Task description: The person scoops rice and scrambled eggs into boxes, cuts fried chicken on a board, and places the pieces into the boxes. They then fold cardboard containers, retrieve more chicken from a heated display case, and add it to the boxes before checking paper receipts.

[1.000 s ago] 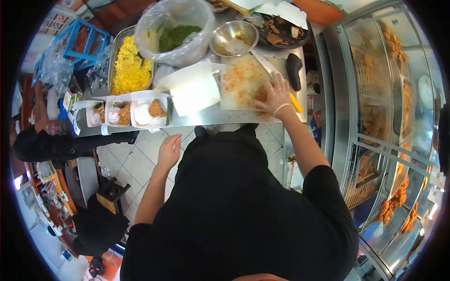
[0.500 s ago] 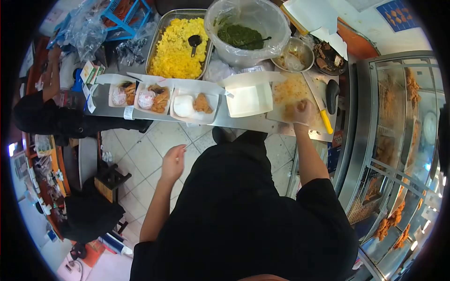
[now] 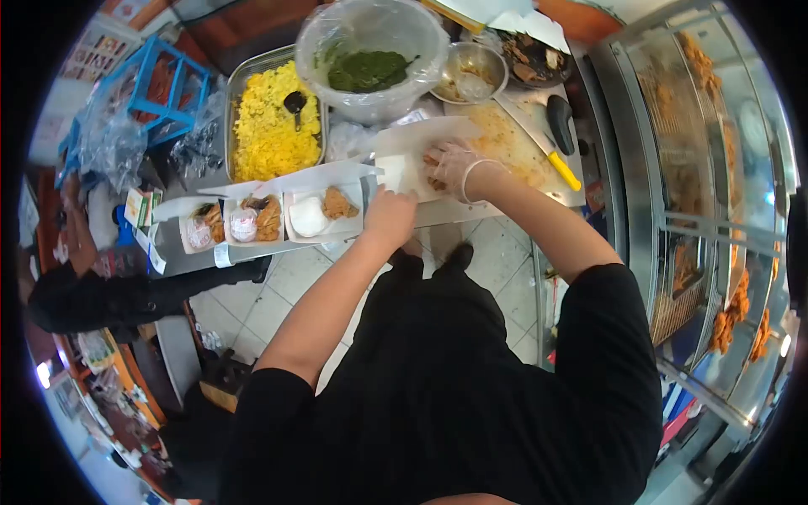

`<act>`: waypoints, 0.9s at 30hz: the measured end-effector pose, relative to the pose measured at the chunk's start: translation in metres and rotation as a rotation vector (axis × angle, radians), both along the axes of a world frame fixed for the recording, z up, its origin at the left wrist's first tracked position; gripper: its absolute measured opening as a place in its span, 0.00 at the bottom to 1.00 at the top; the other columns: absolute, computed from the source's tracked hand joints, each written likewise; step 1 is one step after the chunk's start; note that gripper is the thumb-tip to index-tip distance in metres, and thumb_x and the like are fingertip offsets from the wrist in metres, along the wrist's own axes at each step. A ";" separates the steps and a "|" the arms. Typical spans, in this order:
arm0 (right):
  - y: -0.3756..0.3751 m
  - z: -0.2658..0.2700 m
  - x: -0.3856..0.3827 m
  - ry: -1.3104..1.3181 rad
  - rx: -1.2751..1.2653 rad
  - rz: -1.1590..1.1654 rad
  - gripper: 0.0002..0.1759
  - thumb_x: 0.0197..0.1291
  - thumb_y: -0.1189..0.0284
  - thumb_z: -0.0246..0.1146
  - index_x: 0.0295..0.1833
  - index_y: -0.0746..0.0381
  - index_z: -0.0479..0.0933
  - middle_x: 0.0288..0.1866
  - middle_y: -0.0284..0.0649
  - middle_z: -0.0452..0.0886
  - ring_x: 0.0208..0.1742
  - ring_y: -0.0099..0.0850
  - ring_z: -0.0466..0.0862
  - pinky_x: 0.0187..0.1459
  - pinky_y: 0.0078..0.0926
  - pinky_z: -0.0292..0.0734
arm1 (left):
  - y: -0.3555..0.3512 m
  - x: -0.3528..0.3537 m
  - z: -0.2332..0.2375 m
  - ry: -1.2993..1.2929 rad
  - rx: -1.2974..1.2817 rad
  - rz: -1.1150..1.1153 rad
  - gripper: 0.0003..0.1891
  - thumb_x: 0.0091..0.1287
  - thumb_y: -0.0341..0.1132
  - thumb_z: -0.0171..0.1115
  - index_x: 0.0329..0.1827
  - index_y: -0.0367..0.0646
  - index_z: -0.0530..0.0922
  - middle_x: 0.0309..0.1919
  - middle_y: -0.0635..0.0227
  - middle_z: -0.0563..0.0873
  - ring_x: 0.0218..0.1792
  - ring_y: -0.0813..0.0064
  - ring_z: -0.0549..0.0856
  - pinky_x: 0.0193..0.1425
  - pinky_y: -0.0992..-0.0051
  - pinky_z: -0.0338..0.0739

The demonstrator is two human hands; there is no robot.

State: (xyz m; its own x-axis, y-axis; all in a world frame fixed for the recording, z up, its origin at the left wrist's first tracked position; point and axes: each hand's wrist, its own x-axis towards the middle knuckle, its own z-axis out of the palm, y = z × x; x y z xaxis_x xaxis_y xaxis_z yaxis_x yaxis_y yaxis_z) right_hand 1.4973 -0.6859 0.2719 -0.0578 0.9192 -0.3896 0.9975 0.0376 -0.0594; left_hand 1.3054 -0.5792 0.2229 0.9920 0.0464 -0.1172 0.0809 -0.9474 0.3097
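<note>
My right hand (image 3: 468, 170), in a clear plastic glove, reaches into the right end of an open white paper meal box (image 3: 399, 175). Its fingers are closed over brown fried chicken (image 3: 435, 158), partly hidden beneath them. At the box's front left corner, my bare left hand (image 3: 392, 215) grips the wall. Left of it stands another open box holding a white rice mound (image 3: 309, 216) and a fried chicken piece (image 3: 339, 203). Two further boxes beyond it each hold a wrapped round portion (image 3: 244, 225) and fried pieces (image 3: 268, 218).
A yellow-handled knife (image 3: 563, 171) lies on the crumb-covered cutting board (image 3: 539, 139). Behind the boxes are a tray of scrambled egg (image 3: 268, 135), a lined tub of greens (image 3: 368, 71) and a metal bowl (image 3: 473, 71). A glass warming cabinet (image 3: 673, 210) stands right; another person (image 3: 84, 295) is left.
My left hand has risen from below the counter to the box. My right hand has moved left from the cutting board into the box with fried chicken. The view has shifted.
</note>
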 end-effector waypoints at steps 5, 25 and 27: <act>-0.092 -0.014 -0.029 0.443 0.475 -0.575 0.17 0.59 0.75 0.62 0.55 0.59 0.83 0.57 0.48 0.84 0.55 0.44 0.85 0.60 0.40 0.78 | 0.007 -0.020 -0.008 0.134 0.077 0.045 0.11 0.62 0.30 0.59 0.44 0.36 0.82 0.41 0.52 0.87 0.47 0.55 0.86 0.60 0.51 0.73; -1.003 0.164 -0.141 -1.348 1.304 -2.175 0.26 0.59 0.68 0.66 0.63 0.60 0.75 0.55 0.48 0.84 0.59 0.47 0.81 0.62 0.44 0.74 | -0.417 0.023 -0.045 0.347 -0.433 -0.422 0.15 0.67 0.30 0.60 0.56 0.42 0.83 0.43 0.51 0.90 0.47 0.54 0.89 0.52 0.59 0.82; -1.031 0.181 -0.107 -1.358 1.218 -2.115 0.28 0.59 0.66 0.67 0.65 0.60 0.74 0.57 0.48 0.83 0.62 0.46 0.80 0.63 0.44 0.74 | -0.448 0.032 -0.037 0.425 -0.280 -0.571 0.19 0.69 0.37 0.61 0.61 0.44 0.80 0.49 0.53 0.89 0.49 0.54 0.89 0.56 0.59 0.82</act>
